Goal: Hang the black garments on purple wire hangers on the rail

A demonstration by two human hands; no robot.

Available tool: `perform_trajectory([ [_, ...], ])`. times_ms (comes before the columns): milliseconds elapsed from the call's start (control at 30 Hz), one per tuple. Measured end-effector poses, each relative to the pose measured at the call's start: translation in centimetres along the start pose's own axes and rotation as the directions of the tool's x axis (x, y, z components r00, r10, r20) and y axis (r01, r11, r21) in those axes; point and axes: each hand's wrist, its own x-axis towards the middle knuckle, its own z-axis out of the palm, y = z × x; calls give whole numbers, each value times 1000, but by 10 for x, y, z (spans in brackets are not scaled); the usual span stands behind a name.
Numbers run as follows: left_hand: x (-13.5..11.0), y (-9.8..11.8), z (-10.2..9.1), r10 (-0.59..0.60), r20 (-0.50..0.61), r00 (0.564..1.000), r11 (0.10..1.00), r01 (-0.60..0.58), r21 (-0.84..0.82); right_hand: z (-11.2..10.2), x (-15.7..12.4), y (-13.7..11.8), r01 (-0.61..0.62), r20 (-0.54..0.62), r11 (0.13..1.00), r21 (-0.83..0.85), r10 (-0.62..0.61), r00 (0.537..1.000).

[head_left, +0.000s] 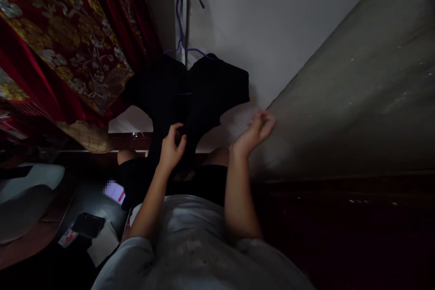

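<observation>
A black garment [204,95] hangs on a purple hanger [181,31] in front of a white wall. My left hand [172,147] is raised in front of the garment's lower middle, fingers curled and touching or pinching the dark cloth. My right hand [258,129] is lifted to the right of the garment, fingers loosely curled and blurred, holding nothing that I can see. Both forearms rise from my grey shirt at the bottom of the view.
A red and gold patterned curtain [64,41] hangs at the upper left. A grey slanted surface [356,99] fills the right side. At the lower left, a dark table [84,199] bears a black phone [87,225], papers and a small lit screen [114,191].
</observation>
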Motion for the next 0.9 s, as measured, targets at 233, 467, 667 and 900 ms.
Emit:
perform_trajectory([
  [233, -16, -3, 16, -129, -243, 961, 970, 71, -233, 1, -78, -28, -224, 928, 935, -276, 319, 191],
  [467, -27, 9, 23, -34, -172, 985, 968, -10, -250, 4, -82, -41, -65, 881, 969, -237, 243, 405],
  [667, -30, 13, 31, -75, -200, 977, 960, 17, -281, 2, -77, -37, -115, 875, 977, -178, 210, 435],
  [900, -28, 11, 37, -103, -253, 962, 978, 51, -201, -3, -72, -30, -12, 877, 991, -137, 126, 463],
])
